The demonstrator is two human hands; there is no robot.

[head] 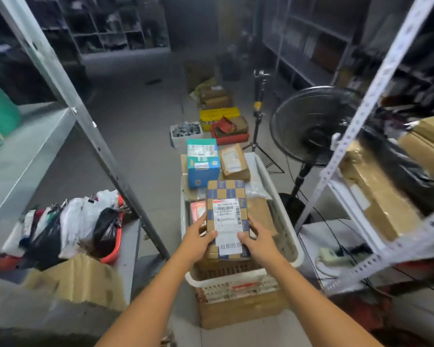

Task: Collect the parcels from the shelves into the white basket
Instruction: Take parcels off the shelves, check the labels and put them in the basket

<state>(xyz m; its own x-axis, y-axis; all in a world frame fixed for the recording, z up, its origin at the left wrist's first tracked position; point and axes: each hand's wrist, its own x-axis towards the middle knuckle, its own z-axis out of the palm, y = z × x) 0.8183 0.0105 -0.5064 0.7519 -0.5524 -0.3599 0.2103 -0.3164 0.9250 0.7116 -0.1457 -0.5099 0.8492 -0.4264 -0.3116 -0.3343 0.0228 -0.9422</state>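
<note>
Over the basket (278, 211) my left hand (198, 237) and right hand (257, 239) grip a parcel (227, 214) by its sides; next I'd lower it onto the boxes (203, 161) and let go.

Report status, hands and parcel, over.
Left hand, right hand hold blue-checkered cardboard parcel. Held over white plastic basket, other boxes inside. Path clear.

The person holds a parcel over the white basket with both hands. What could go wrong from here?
1. The white basket already looks piled high, so the checkered parcel, gripped by the left hand and right hand, may slide off once released.
2. The basket rests on a cardboard box, so added weight could perhaps tip it.
3. Cables trail low beside the fan; a step there might catch them.
</note>
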